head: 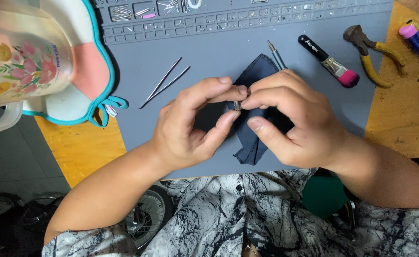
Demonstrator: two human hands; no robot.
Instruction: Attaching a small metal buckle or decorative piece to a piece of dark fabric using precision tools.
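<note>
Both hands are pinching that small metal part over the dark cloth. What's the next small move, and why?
Probably lower the metal part onto the dark cloth before changing grip. The left hand and right hand pinch it only by the fingertips, above the cloth, and the screwdriver and tweezers lie out of hand.

I see one label: a small pale tag (110,110) hanging at the teal cord of the pouch, left of my mat. The black brush handle (314,47) carries white lettering.

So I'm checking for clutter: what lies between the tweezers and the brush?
In the head view, only a screwdriver lies between the tweezers and brush.
</note>
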